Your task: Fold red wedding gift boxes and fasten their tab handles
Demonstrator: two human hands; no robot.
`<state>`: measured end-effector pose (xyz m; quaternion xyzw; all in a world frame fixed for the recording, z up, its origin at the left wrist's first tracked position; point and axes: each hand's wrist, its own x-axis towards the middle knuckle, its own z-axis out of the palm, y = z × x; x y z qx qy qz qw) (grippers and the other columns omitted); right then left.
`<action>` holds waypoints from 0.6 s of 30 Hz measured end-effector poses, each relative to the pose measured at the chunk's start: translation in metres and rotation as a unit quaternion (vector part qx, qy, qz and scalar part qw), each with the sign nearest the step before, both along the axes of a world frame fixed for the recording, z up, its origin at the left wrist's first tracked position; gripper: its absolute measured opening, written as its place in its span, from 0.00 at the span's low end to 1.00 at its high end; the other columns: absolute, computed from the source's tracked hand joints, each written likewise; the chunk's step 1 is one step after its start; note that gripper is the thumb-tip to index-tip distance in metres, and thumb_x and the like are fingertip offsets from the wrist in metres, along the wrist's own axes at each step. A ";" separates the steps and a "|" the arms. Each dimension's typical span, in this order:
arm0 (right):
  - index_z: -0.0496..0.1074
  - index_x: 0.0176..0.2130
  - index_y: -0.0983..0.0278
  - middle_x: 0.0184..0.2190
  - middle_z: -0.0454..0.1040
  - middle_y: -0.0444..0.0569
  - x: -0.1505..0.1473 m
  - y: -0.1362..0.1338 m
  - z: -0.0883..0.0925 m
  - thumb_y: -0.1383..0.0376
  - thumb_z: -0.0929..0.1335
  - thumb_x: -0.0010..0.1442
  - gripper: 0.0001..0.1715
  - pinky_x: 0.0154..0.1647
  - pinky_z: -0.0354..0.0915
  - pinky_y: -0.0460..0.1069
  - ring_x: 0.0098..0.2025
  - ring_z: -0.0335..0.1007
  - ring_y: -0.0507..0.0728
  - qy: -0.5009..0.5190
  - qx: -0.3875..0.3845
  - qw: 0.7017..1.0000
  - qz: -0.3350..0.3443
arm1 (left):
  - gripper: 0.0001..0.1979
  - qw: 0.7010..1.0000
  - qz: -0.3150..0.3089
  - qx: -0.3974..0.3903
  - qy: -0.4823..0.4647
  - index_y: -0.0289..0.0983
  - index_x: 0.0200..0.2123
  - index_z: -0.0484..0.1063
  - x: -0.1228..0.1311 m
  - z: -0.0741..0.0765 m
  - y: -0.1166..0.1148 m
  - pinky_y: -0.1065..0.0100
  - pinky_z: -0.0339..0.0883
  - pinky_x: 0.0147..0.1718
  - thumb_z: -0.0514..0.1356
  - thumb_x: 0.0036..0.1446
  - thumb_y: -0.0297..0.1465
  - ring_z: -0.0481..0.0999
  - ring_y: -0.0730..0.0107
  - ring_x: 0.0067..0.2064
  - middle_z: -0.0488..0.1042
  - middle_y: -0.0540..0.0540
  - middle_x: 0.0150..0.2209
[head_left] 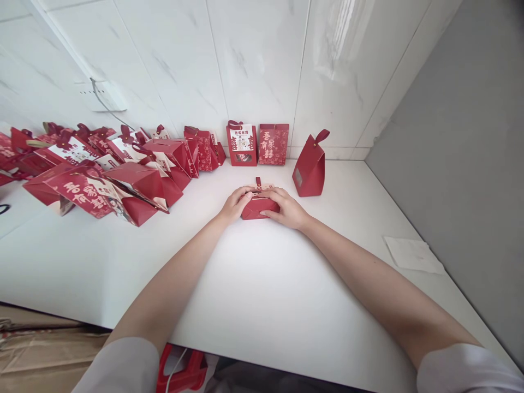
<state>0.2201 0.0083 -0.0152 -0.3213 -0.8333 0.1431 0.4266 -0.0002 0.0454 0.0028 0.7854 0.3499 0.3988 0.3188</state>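
A red paper gift box point(258, 210) lies on its side on the white table, its bottom facing me. My left hand point(238, 202) wraps its left edge, thumb toward the top. On the right side, my right hand point(287, 207) curls over the box with its thumb along the near face. A dark red ribbon loop point(258, 182) sticks up beyond my fingers at the far end. Much of the box's upper face is hidden under both hands. Just behind to the right stands an upright red gift box point(310, 168) with a ribbon loop.
Two printed red boxes stand against the tiled wall, one with a white label point(242, 143), one with lettering point(274, 144). Several red gift boxes point(141, 183) crowd the left. A white tissue point(413, 254) lies by the grey panel point(458, 164). A red stool point(182, 369) is below the table.
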 end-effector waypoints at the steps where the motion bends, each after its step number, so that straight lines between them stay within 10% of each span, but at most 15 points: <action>1: 0.66 0.60 0.55 0.58 0.68 0.52 0.000 0.000 0.000 0.53 0.70 0.63 0.29 0.64 0.61 0.64 0.64 0.60 0.64 0.000 0.000 1.000 0.000 | 0.23 1.000 0.002 -0.001 0.000 0.39 0.47 0.74 0.000 0.000 0.000 0.56 0.60 0.62 0.51 0.64 0.49 0.70 0.57 0.60 0.74 0.41 0.55; 18: 0.65 0.60 0.55 0.58 0.69 0.52 0.000 -0.001 0.001 0.51 0.70 0.62 0.30 0.62 0.63 0.65 0.62 0.62 0.66 -0.012 -0.012 1.000 -0.015 | 0.23 1.000 0.007 -0.007 0.005 0.39 0.49 0.74 -0.001 -0.001 0.002 0.56 0.60 0.63 0.51 0.64 0.49 0.70 0.58 0.60 0.74 0.42 0.55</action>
